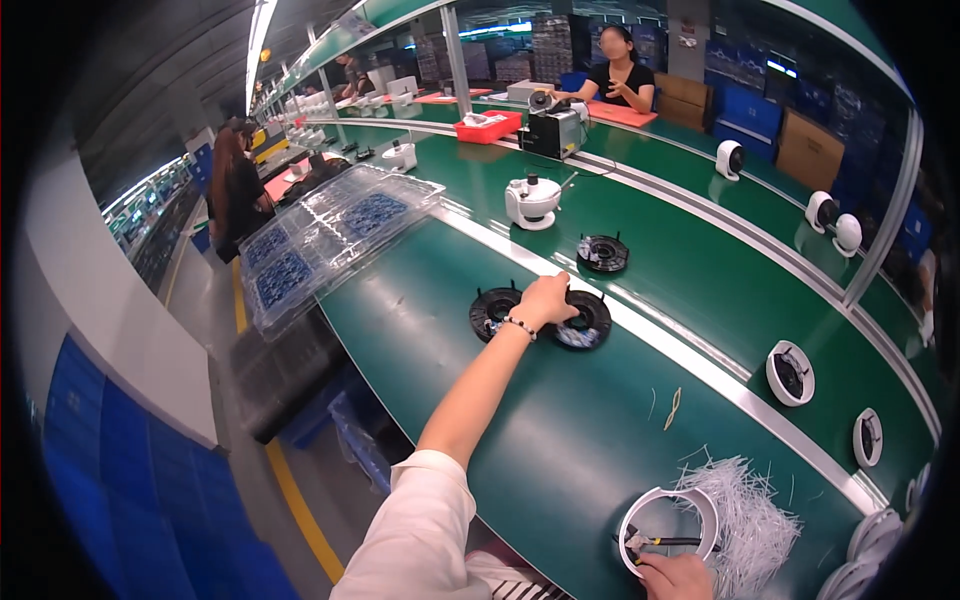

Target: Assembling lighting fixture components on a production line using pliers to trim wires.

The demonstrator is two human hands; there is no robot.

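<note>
My left hand (545,303) reaches far over the green bench, its fingers curled down on the inner edge of a black round base (583,335). A second black round base (488,300) lies just left of it, partly behind the hand. At the lower right, my right hand (675,577) is closed at the near rim of a white ring-shaped housing (708,510). Inside that ring show cutters with a yellow-and-black handle (665,541); whether my fingers touch them is hard to see. A heap of white plastic strips (750,525) lies beside the ring.
Beyond the metal rail, the green conveyor (680,300) carries another black base (603,253), a white device (533,202) and white ring housings (790,373). Clear plastic trays (340,225) overhang the bench's left end. Across the line sits a co-worker (622,75). White parts (873,535) stack at right.
</note>
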